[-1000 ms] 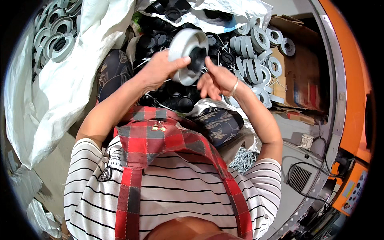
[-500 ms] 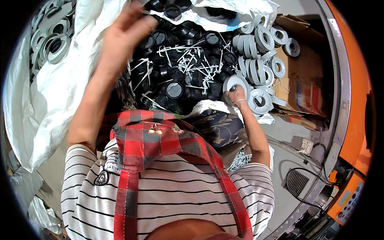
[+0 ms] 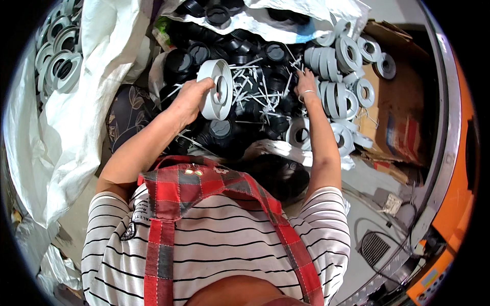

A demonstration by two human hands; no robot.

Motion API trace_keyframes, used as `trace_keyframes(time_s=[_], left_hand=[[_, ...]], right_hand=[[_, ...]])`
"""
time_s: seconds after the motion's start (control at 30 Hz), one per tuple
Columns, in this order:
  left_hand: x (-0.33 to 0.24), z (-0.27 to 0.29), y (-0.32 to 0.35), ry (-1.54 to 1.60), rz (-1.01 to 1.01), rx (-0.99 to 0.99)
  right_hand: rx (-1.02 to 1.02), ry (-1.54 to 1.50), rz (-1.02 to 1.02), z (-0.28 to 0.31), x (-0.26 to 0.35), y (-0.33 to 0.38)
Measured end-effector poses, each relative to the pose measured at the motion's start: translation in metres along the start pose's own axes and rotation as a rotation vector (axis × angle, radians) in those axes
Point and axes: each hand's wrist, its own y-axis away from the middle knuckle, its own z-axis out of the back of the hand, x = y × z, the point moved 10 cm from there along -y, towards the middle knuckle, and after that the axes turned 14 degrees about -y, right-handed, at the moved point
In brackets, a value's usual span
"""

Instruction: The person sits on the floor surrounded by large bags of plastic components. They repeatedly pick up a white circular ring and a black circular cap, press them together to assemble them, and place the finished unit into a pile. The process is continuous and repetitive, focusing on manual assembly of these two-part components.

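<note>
My left hand (image 3: 193, 99) is closed on the edge of a light grey plastic ring (image 3: 208, 108), its thumb on the rim. The ring is tilted on its side, over the pile of black round caps (image 3: 220, 128). To the right, my right hand (image 3: 306, 84) reaches down between the black caps and the stacked grey rings (image 3: 348, 53). Its fingers are bent together beside thin white plastic sticks (image 3: 263, 97); what they grip, if anything, is too small to make out. Another grey ring (image 3: 295, 133) lies below my right wrist.
A white woven sack (image 3: 66, 148) stands at the left, with more grey rings (image 3: 66, 71) beyond it. An open cardboard box (image 3: 393, 117) lies at the right, before an orange machine (image 3: 459, 188) with a metal frame. A black cable (image 3: 365, 224) runs across the floor.
My left hand, empty and blurred at the upper left before, has come down and now holds a grey ring. My right hand has let go of its ring and moved farther away from me.
</note>
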Motion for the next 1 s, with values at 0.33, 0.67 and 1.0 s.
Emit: trace_keyframes(time_s=[0.33,0.67,1.0], left_hand=[[-0.008,-0.018,-0.009,-0.034,-0.146,0.091],[-0.025,-0.052,0.052,0.076,-0.254,0.281],[-0.022,-0.057,0.096,-0.076,-0.195,0.489]], right_hand=[[-0.170,-0.631,0.092,0.069,0.064,0.041],[-0.164,-0.786,0.420,0.158,0.236,0.139],[-0.024,-0.345,0.832,0.174,0.292,0.201]])
